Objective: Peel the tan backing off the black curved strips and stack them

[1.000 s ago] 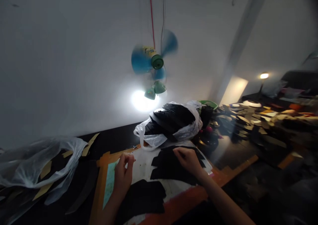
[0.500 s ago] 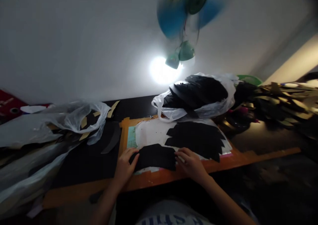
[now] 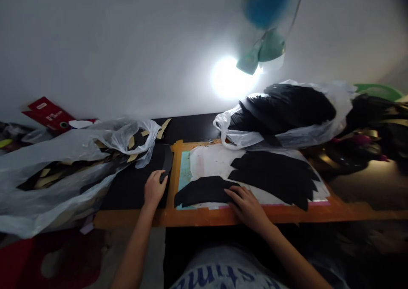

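Note:
At the left side of the work board, my left hand (image 3: 154, 189) has its fingers closed on the lower end of a narrow, curved dark strip (image 3: 167, 159). My right hand (image 3: 247, 205) grips the right end of a wide, arched black sheet piece (image 3: 204, 190), which lies flat on white backing. Beyond that hand, several jagged-edged black pieces (image 3: 274, 176) overlap in a fanned row. The white sheet (image 3: 212, 161) under them shows at the upper left. My right thumb is partly hidden.
A clear plastic bag (image 3: 73, 144) with black and tan offcuts lies left. Another bag (image 3: 231, 139) holds stacked black pieces (image 3: 293, 108) behind the board. Brown tape (image 3: 204, 217) covers the table's front edge. A lit green lamp (image 3: 248, 61) hangs above; a red box (image 3: 51, 115) stands back left.
My left hand has left the arched black piece and moved left onto the curved strip. My right hand stays at that piece's right end. The view has shifted left.

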Motion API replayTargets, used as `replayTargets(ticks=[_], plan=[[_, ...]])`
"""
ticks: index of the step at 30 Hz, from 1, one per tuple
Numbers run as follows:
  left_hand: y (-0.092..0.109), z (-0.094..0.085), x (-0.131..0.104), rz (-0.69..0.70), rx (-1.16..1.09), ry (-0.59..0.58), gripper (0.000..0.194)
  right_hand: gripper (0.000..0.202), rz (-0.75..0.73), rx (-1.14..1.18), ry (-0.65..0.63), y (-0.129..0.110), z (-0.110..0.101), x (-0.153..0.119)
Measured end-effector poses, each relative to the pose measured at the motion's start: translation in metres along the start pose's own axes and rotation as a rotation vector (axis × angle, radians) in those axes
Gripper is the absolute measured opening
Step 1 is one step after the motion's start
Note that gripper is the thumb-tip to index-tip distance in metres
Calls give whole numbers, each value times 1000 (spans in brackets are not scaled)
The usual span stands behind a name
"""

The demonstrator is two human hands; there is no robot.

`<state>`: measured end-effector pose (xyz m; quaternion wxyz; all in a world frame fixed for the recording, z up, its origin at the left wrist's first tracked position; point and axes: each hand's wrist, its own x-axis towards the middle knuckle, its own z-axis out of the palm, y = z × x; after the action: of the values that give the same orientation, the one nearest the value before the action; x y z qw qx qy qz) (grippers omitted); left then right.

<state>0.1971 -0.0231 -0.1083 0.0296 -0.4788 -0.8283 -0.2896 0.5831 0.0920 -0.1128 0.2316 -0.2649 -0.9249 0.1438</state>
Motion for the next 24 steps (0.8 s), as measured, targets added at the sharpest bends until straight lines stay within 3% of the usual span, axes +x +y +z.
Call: replayTargets(ticks=[5, 10, 14, 18, 21, 24], plan=[[17, 6, -18, 24, -62, 111, 28, 43, 55, 72, -21, -1, -8, 6], [38, 4, -33, 97, -146, 177, 25, 19, 96, 323, 31, -13, -19, 12], [45, -5, -35, 72, -221, 226, 21, 14, 283, 489, 192, 9, -40, 0], [54, -9, -38, 45, -395, 137, 23, 30, 532, 252, 456, 66, -66, -29], [68, -5, -44, 40, -488, 95, 20, 35, 540, -43, 447, 96, -74, -47], [86, 1, -48, 31, -511, 57, 18, 37, 481, -234, 414, 102, -71, -50]])
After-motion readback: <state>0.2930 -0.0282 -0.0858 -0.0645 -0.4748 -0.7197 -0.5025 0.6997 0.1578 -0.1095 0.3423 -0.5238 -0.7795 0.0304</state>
